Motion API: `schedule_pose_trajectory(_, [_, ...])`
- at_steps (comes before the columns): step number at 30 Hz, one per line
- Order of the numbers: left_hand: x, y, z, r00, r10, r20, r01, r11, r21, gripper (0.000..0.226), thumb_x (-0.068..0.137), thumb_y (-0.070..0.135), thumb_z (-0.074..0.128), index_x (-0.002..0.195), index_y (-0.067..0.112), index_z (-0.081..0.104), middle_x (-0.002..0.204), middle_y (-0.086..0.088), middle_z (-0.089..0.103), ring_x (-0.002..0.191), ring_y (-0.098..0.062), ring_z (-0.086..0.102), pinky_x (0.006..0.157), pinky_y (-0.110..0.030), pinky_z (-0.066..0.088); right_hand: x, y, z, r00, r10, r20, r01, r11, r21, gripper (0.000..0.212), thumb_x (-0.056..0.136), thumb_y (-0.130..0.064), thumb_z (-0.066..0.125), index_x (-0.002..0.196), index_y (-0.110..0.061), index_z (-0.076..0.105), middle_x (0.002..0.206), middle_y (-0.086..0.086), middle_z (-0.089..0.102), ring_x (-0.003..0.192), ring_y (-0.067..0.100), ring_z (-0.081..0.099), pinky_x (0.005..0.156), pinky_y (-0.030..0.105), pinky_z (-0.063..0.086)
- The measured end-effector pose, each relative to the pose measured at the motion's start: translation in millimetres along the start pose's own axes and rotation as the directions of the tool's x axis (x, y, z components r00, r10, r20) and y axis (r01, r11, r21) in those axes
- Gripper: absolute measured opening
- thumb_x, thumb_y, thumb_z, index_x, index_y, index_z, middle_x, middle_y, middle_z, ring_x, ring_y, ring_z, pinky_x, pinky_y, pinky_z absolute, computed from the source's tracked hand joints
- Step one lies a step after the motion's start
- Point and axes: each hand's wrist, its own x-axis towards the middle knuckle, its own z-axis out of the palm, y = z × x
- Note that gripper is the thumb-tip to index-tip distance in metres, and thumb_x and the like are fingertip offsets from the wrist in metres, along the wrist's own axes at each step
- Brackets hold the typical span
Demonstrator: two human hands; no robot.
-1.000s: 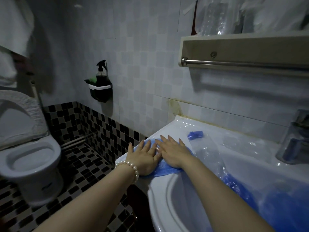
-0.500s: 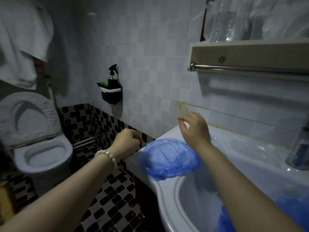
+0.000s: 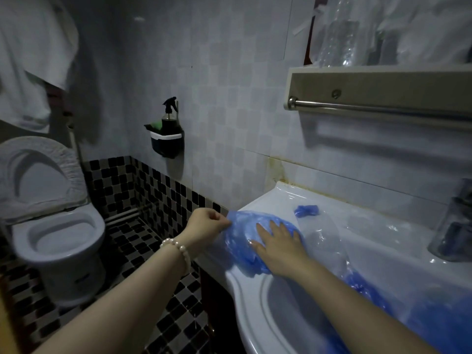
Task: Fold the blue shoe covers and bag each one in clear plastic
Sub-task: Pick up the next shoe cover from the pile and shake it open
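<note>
A blue shoe cover (image 3: 237, 241) lies spread on the left corner of the white sink (image 3: 260, 318) ledge, its near edge hanging over toward the basin. The right hand (image 3: 277, 245) lies flat on top of it, fingers straight and spread, pressing it down. The left hand (image 3: 205, 226), a pearl bracelet (image 3: 178, 251) on its wrist, is curled and pinches the cover's left edge just past the rim of the sink. Just to the right of the cover lies a clear plastic bag (image 3: 323, 238), with a small folded blue shoe cover (image 3: 306, 210) at its far end. More blue covers sit in clear plastic (image 3: 419, 310) at the near right, under the right forearm. A toilet (image 3: 58, 238) with its lid up stands on the left over the black-and-white tiled floor (image 3: 153, 302), and a spray bottle (image 3: 169, 116) sits in a holder on the far wall.
</note>
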Motion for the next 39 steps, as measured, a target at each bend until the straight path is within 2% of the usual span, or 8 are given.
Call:
schedule_pose_trajectory(5, [-3, 2, -8, 0.990, -0.126, 0.068, 0.143, 0.911, -0.386, 0.018, 0.082, 0.001, 0.069, 0.070, 0.002, 0.055, 0.053, -0.009, 0.053, 0.047, -0.015, 0.048, 0.049, -0.023, 0.047, -1, 4, -4, 0.999, -0.032, -0.004, 0.032, 0.999, 0.003, 0.063, 0.098, -0.047, 0.026, 0.151, -0.027, -0.002, 0.158, 0.009, -0.008, 0.145, 0.031, -0.006, 0.114, 0.052, 0.002])
schedule_pose_trajectory(11, [-6, 1, -12, 0.972, -0.168, 0.162, 0.222, 0.881, -0.419, 0.042, 0.074, -0.006, 0.073, 0.059, 0.010, 0.038, 0.051, -0.008, 0.043, 0.044, -0.017, 0.045, 0.045, -0.021, 0.049, 5, 11, -3, 0.994, -0.100, -0.039, 0.101, 0.994, 0.046, 0.058, 0.099, -0.047, 0.023, 0.151, -0.030, 0.004, 0.159, 0.003, -0.003, 0.146, 0.024, -0.004, 0.115, 0.048, 0.001])
schedule_pose_trajectory(17, [-12, 2, -20, 0.995, -0.068, 0.077, 0.072, 0.996, -0.043, 0.036, 0.067, 0.006, 0.083, 0.067, 0.008, 0.048, 0.056, -0.011, 0.058, 0.043, -0.015, 0.056, 0.044, -0.023, 0.050, 3, 23, -7, 0.973, -0.209, -0.096, 0.223, 0.960, 0.167, 0.052, 0.101, -0.040, 0.028, 0.150, -0.030, 0.014, 0.159, -0.002, 0.005, 0.146, 0.014, 0.002, 0.117, 0.034, 0.000])
schedule_pose_trajectory(25, [-16, -7, -41, 0.984, -0.104, 0.145, 0.106, 0.994, -0.010, 0.018, 0.075, -0.008, 0.071, 0.081, 0.003, 0.058, 0.069, -0.011, 0.064, 0.060, -0.017, 0.064, 0.053, -0.025, 0.055, 6, 28, -2, 0.956, -0.272, -0.111, 0.289, 0.937, 0.194, 0.047, 0.104, -0.030, 0.025, 0.150, -0.029, 0.018, 0.159, -0.003, 0.006, 0.146, 0.014, 0.003, 0.115, 0.028, -0.004])
schedule_pose_trajectory(30, [-16, -9, -35, 0.997, -0.069, -0.033, 0.070, 0.997, 0.031, 0.015, 0.081, -0.009, 0.061, 0.081, 0.006, 0.061, 0.080, -0.011, 0.063, 0.069, -0.017, 0.059, 0.060, -0.026, 0.050, 3, 28, -5, 0.953, -0.295, -0.073, 0.301, 0.950, 0.082, 0.056, 0.103, -0.028, 0.031, 0.151, -0.024, 0.001, 0.159, -0.002, -0.003, 0.146, 0.016, -0.003, 0.115, 0.029, -0.007])
schedule_pose_trajectory(32, [-18, -9, -34, 0.999, -0.027, -0.019, 0.029, 0.993, 0.117, 0.016, 0.079, -0.007, 0.062, 0.082, 0.009, 0.062, 0.084, -0.009, 0.063, 0.074, -0.016, 0.058, 0.059, -0.023, 0.047, 3, 28, -5, 0.952, -0.300, -0.063, 0.303, 0.952, 0.042, 0.059, 0.102, -0.029, 0.032, 0.151, -0.023, -0.001, 0.159, -0.001, -0.005, 0.146, 0.018, -0.004, 0.116, 0.031, -0.007])
schedule_pose_trajectory(36, [-24, -11, -28, 0.967, 0.172, 0.189, -0.226, 0.918, 0.325, 0.032, 0.073, 0.001, 0.073, 0.089, 0.026, 0.059, 0.097, 0.005, 0.056, 0.086, -0.012, 0.057, 0.062, -0.016, 0.047, 6, 30, -2, 0.946, -0.310, -0.095, 0.315, 0.948, 0.041, 0.055, 0.103, -0.029, 0.028, 0.151, -0.026, 0.000, 0.159, -0.002, -0.005, 0.146, 0.016, -0.005, 0.115, 0.030, -0.007])
schedule_pose_trajectory(39, [-22, -11, -26, 0.891, 0.364, 0.270, -0.453, 0.687, 0.568, 0.020, 0.072, 0.018, 0.080, 0.085, 0.028, 0.068, 0.100, 0.014, 0.044, 0.100, -0.012, 0.041, 0.084, -0.023, 0.032, 8, 29, 1, 0.942, -0.302, -0.149, 0.320, 0.939, 0.126, 0.048, 0.104, -0.031, 0.023, 0.150, -0.028, 0.012, 0.159, -0.003, 0.002, 0.146, 0.014, 0.000, 0.116, 0.029, -0.005])
